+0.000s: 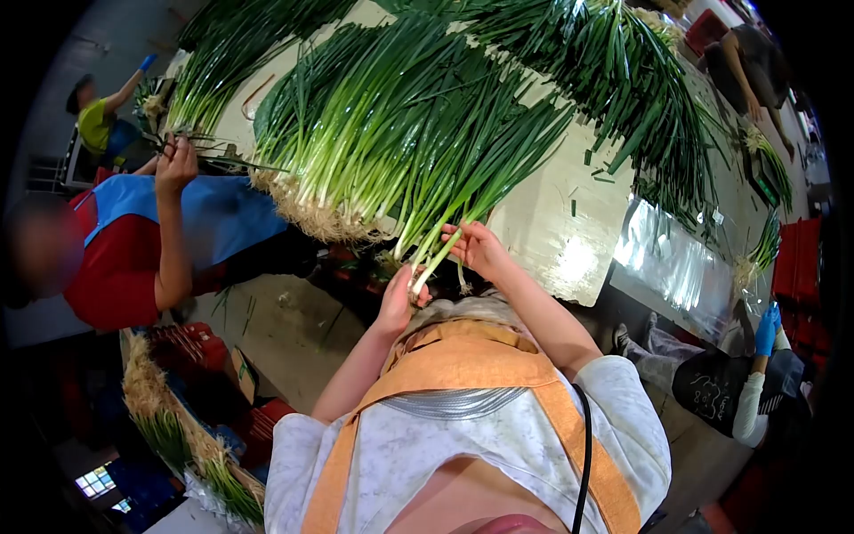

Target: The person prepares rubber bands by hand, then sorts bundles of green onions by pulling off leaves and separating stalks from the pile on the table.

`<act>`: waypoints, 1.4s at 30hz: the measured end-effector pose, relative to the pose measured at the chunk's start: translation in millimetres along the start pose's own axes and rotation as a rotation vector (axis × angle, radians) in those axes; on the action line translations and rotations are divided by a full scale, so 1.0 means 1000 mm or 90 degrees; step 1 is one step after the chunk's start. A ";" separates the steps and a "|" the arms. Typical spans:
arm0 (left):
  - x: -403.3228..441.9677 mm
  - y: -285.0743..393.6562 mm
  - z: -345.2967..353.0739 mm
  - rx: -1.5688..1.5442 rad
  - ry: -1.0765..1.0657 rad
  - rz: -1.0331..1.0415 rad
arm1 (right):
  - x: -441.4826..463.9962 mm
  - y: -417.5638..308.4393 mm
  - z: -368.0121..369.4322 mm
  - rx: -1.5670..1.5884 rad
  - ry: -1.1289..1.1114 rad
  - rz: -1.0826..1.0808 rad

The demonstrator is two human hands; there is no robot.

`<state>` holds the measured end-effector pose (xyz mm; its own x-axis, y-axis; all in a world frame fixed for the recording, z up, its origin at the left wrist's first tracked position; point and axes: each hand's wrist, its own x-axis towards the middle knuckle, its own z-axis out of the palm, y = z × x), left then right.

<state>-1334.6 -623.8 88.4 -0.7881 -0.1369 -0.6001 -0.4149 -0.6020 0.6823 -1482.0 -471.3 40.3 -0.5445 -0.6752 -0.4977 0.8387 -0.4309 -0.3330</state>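
Note:
A wide pile of green onions (356, 151) lies on the pale table in front of me, green tops pointing away and pale roots at the near edge. My left hand (397, 303) is closed around the white root end of a green onion (434, 262). Higher up the same stalk, my right hand (480, 250) pinches it between thumb and fingers. A thin strand (464, 279) with a small tuft at its end hangs below my right hand. The exact contact of my left fingertips is partly hidden.
More green onions (605, 71) cover the table's far side. Cut leaf bits lie on the tabletop (543, 222). A co-worker in red and blue (116, 231) stands close on my left, and another person (729, 383) is at the right. Red crates (796, 258) stand at far right.

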 end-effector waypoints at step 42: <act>0.141 0.025 -0.041 0.673 0.341 0.502 | -0.051 -0.019 0.014 -0.177 0.063 -0.103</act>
<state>-1437.3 -690.5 4.0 -0.8028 -0.5751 0.1572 -0.2823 0.5989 0.7494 -1469.8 -437.1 82.9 -0.6799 -0.5444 -0.4913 0.7140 -0.3388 -0.6127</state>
